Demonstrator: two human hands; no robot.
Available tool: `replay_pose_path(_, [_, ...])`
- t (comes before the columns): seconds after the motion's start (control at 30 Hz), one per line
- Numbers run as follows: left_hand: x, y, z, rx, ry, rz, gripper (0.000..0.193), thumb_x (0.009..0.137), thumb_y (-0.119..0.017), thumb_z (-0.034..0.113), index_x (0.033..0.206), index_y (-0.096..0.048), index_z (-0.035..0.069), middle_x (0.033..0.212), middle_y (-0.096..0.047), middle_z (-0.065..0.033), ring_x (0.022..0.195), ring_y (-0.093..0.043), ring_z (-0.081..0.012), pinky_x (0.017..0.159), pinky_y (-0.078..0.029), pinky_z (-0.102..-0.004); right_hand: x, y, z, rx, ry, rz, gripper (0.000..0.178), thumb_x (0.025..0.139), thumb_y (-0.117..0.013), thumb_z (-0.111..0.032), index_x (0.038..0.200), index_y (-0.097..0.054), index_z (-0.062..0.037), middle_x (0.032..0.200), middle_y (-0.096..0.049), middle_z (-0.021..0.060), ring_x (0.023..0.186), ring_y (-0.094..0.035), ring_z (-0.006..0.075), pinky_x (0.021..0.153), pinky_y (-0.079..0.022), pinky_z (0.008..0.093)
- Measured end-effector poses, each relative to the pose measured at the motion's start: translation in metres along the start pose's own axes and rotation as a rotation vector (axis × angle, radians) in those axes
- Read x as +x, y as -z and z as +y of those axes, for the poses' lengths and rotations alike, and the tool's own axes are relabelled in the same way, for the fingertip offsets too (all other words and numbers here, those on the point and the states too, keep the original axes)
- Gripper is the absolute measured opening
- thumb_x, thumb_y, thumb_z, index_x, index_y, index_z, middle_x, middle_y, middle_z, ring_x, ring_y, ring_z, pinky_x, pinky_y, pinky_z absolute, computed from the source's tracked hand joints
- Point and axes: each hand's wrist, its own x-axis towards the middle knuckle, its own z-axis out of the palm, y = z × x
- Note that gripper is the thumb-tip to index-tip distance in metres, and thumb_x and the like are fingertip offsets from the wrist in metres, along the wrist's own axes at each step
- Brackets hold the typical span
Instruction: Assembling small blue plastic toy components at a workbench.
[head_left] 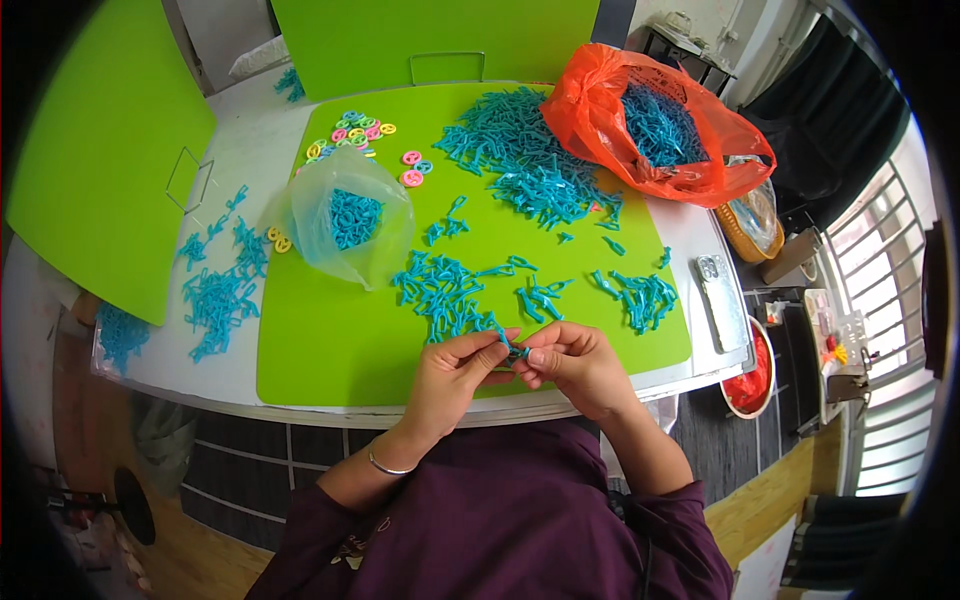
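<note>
At the near edge of the green mat [340, 370], my left hand [452, 372] pinches a small blue plastic clasp-like piece [503, 338] between thumb and fingers. My right hand [578, 366] meets it fingertip to fingertip, closed on the same piece or one joined to it; the fingers hide which. Just beyond my left hand spreads a loose pile of similar blue pieces [440, 295]. Smaller clusters lie past my right hand, one in the middle [541, 300] and another to the right [645, 300].
A clear plastic bag [385, 250] holds more blue pieces at the left. Colourful rings [350, 130] lie behind it. At the back right, a red plastic bag [590, 100] stands beside a large blue heap [510, 135]. A shiny flat packet [718, 300] lies along the white table's right edge.
</note>
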Motion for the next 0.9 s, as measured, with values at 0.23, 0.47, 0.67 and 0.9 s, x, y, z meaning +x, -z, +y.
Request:
replay_pose_path(0.23, [0.000,0.000,-0.001,0.043,0.016,0.017,0.018,0.089,-0.053,0.003,0.104,-0.061,-0.003,0.104,-0.062,-0.0130,0.084,-0.063,-0.0189,0.077,-0.056,-0.0350,-0.004,0.002,-0.003,0.000,0.006,-0.024,0.013,0.085,-0.060,-0.005,0.094,-0.061,0.0032,0.084,-0.065,0.0105,0.072,-0.062,0.0139,0.069,-0.051,0.0255])
replay_pose_path(0.47, [-0.002,0.000,-0.003,0.094,-0.061,0.017,0.017,0.087,-0.055,0.002,0.101,-0.062,-0.004,0.101,-0.064,-0.0119,0.082,-0.063,-0.0166,0.078,-0.054,-0.0306,-0.006,-0.005,-0.004,-0.170,0.025,0.024,0.012,0.085,-0.060,-0.006,0.093,-0.061,0.0035,0.083,-0.065,0.0092,0.075,-0.062,0.0138,0.070,-0.051,0.0260])
replay_pose_path(0.67, [-0.010,-0.007,0.002,0.665,-0.448,0.118,0.014,0.084,-0.059,0.000,0.097,-0.064,-0.005,0.087,-0.066,-0.0090,0.075,-0.062,-0.0132,0.066,-0.051,-0.0240,-0.012,-0.018,0.004,-0.330,0.185,0.098,0.006,0.083,-0.061,0.000,0.088,-0.061,0.0027,0.080,-0.066,0.0108,0.070,-0.063,0.0147,0.066,-0.052,0.0262])
replay_pose_path(0.9, [-0.006,0.000,-0.008,0.556,-0.411,0.103,0.015,0.080,-0.063,-0.001,0.095,-0.066,0.000,0.075,-0.066,-0.0119,0.065,-0.063,-0.0136,0.056,-0.049,-0.0243,-0.014,-0.019,0.013,-0.187,0.165,0.130,0.005,0.082,-0.062,-0.001,0.086,-0.061,0.0030,0.077,-0.065,0.0111,0.069,-0.063,0.0149,0.065,-0.052,0.0266])
